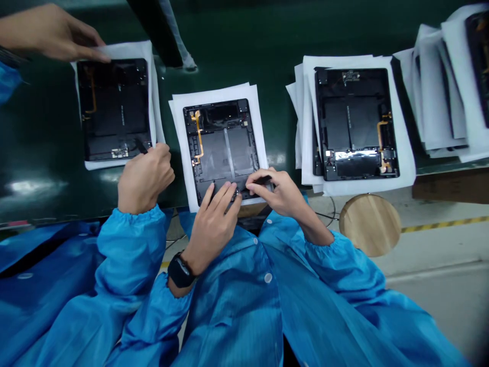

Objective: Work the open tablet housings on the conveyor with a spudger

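An opened tablet (214,145) lies on white sheets in front of me, its dark inside facing up and an orange ribbon cable (199,137) along its left side. My left hand (214,221), wearing a dark watch, rests with outstretched fingers on the tablet's near edge, over a small circuit board (234,194) that is partly hidden. Pinched in my right hand (282,191) is a slim black hand tool (263,180) at the tablet's near right corner. Its tip is too small to make out.
To the left, a co-worker's hands (147,173) work at another opened tablet (110,109). On the right, a further opened tablet (355,122) tops a stack with white sheets (405,168). More white sheets (439,102) stand beyond. A round wooden stool (370,224) is below the green table (275,41).
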Tool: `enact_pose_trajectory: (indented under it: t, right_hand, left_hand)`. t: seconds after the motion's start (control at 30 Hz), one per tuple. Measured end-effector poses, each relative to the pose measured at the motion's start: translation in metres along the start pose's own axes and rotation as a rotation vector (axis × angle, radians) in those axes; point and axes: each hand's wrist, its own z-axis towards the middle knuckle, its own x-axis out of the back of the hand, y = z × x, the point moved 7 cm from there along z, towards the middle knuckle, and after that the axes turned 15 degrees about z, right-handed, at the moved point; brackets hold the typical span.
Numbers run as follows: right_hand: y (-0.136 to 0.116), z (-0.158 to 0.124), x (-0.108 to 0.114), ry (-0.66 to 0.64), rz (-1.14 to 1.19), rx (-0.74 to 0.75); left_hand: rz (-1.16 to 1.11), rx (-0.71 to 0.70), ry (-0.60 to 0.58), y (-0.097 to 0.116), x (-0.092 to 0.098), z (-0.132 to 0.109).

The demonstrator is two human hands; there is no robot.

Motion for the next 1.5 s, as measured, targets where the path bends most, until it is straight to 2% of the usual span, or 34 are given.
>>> enact_pose_trajectory:
  t: [0.37,0.6,0.8,1.0,1.17,1.5]
  right_hand:
    - [0.000,-0.001,-0.002,-0.015,-0.066,0.033]
    - [-0.003,-0.009,-0.006,-0.061,-0.173,0.189]
    - [-0.006,-0.014,-0.006,-0.080,-0.203,0.249]
    - [-0.011,-0.013,0.011,0.062,-0.066,0.167]
    - [-0.009,-0.015,0.010,0.056,-0.115,0.151]
    - [0.001,-0.012,0.006,0.086,-0.097,0.061]
  left_hand:
    - [0.019,0.017,0.001,0.005,0.002,0.001]
    - [0.019,0.023,-0.008,0.009,0.002,0.003]
    - [0.043,0.021,-0.003,0.011,0.003,0.002]
    - [0.051,0.019,0.034,0.010,0.003,0.001]
    - [0.029,0.058,0.061,0.008,0.003,0.002]
    - [0.098,0.047,0.046,0.010,0.002,0.005]
